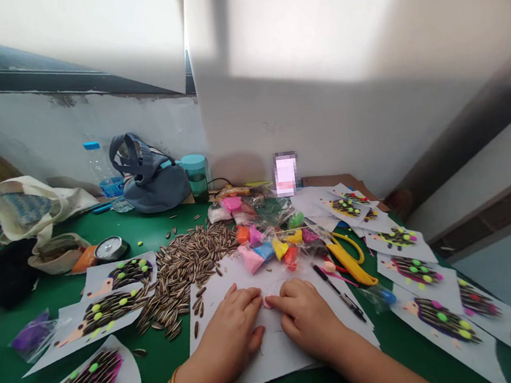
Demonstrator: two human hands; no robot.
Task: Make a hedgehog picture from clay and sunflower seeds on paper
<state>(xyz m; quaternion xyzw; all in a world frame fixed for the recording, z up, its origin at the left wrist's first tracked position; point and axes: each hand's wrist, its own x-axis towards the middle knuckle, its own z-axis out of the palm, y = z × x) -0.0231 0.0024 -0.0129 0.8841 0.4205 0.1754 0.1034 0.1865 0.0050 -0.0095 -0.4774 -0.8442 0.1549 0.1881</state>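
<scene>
Our left hand lies open on the paper under both hands. Our right hand, loosely open, rests its index fingertip on a small pink lump between them. We have seeds beyond the left, pens beside the right.

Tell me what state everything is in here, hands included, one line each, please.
Left hand: palm down, resting on the paper
Right hand: palm down, at a small pink piece
White paper: lying flat
Black pen: lying down
Striped seeds: loose heap
Hedgehog pictures: lying flat, seeds on them
Clear bottle: upright, blue cap on
Teal-lidded cup: upright, lid on
Blue-grey bag: standing
</scene>
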